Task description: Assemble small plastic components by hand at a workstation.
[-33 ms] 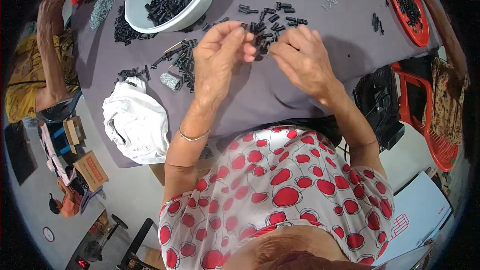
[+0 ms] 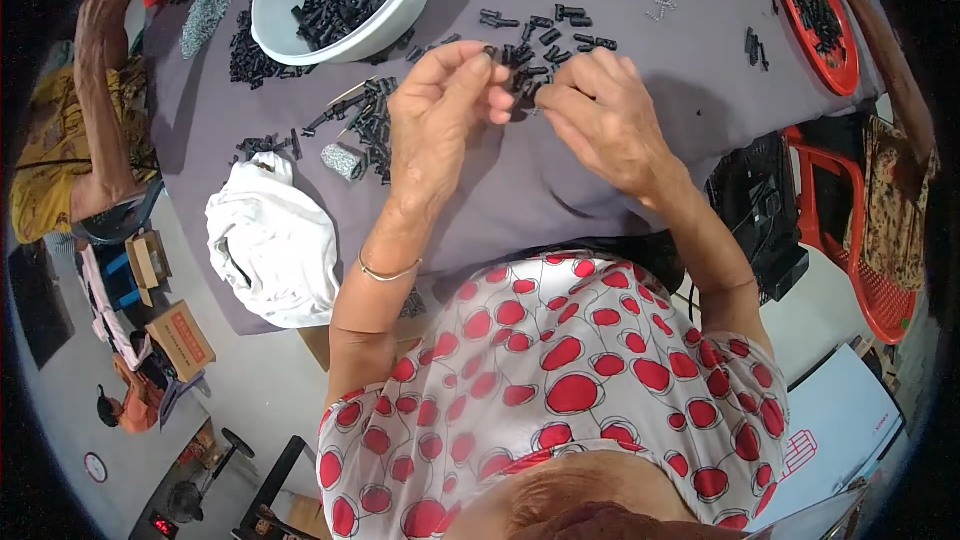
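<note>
Both hands are raised over the middle of the cloth-covered table (image 2: 510, 175), a short way apart. My left hand (image 2: 430, 125) is closed in a pinch, with a small dark piece (image 2: 488, 50) at the tips of thumb and forefinger; its kind is mostly hidden. The fingers of my right hand (image 2: 610, 130) are pinched too, and a tiny silvery bit, too small to name, shows at their tips. Just beyond the hands lie loose black plastic tube-shaped parts (image 2: 550, 37). A larger heap of black parts (image 2: 372, 125) is beside my left wrist.
A white bowl (image 2: 415, 15) of black parts stands far left. Small springs (image 2: 660, 8) lie far right, near a red tray (image 2: 850, 80) of black parts. A white cloth (image 2: 275, 250) and a silvery bundle (image 2: 343, 162) lie left. Other people's arms (image 2: 100, 90) flank the table.
</note>
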Motion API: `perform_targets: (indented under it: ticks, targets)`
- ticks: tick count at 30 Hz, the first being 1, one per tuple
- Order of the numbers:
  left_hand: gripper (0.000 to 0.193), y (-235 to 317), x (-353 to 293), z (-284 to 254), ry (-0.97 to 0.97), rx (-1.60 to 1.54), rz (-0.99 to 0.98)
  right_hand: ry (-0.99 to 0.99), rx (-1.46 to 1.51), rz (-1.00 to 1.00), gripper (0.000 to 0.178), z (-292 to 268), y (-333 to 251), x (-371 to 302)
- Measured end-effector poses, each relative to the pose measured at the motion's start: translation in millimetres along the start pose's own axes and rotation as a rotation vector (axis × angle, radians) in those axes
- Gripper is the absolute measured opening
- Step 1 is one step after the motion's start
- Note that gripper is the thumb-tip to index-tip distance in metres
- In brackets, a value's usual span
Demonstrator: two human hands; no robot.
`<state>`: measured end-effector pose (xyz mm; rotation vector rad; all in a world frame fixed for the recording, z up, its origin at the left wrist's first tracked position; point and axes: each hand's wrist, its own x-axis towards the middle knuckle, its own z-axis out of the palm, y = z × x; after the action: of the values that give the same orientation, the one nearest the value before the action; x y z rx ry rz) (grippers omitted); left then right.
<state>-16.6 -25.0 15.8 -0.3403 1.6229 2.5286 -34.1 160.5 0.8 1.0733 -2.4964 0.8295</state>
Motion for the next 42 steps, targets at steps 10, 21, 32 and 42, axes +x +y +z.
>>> perform_targets:
  ticks: [10, 21, 32, 42]
  targets:
    - [0.021, -3, -1, -1, -0.026, 0.024, -0.025, -0.096, -0.034, -0.084, 0.011, 1, 3, 8]
    - [0.018, -13, -14, 12, -0.165, 0.259, 0.053, 0.082, -0.091, -0.073, 0.03, -31, 5, 7]
    - [0.014, -16, -17, 14, -0.152, 0.33, 0.078, 0.034, -0.126, -0.089, 0.032, -30, 1, 4]
    - [0.016, -19, -16, 10, -0.188, 0.539, 0.209, 0.029, -0.323, -0.232, 0.021, -35, -3, 10]
